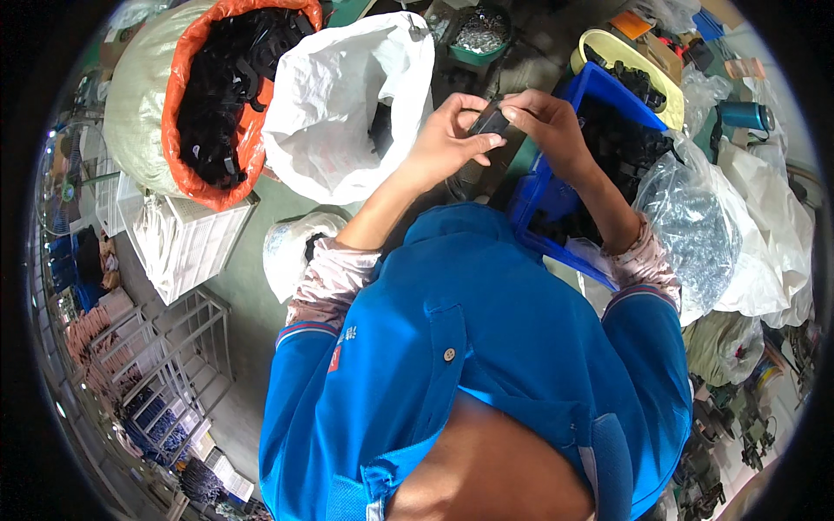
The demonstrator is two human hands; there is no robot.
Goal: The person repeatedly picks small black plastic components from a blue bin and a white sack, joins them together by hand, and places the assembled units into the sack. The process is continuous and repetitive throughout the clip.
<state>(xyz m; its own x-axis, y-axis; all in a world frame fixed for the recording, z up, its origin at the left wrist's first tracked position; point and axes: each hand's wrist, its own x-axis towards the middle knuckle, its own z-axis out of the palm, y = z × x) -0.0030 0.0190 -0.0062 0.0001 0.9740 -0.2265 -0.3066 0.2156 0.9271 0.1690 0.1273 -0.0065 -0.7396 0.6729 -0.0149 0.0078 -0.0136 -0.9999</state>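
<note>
A small, dark, oblong plastic part (489, 118) is held up in front of my chest; its exact kind cannot be made out. My left hand (448, 143) grips its lower end between thumb and fingers. At its upper right end, the fingertips of my right hand (549, 127) close on it in a pinch. Just left of my left hand stands a white woven sack (326, 113), its mouth spread wide and a few black pieces inside. Beneath my right forearm is a blue plastic bin (532, 207) filled with black parts.
An orange-lined sack (174, 143) full of black parts stands far left, above a white crate (187, 247). Beyond my hands is a green bowl (473, 57) of small metal pieces. A yellow bin (599, 42) and clear plastic bags (691, 226) lie to the right.
</note>
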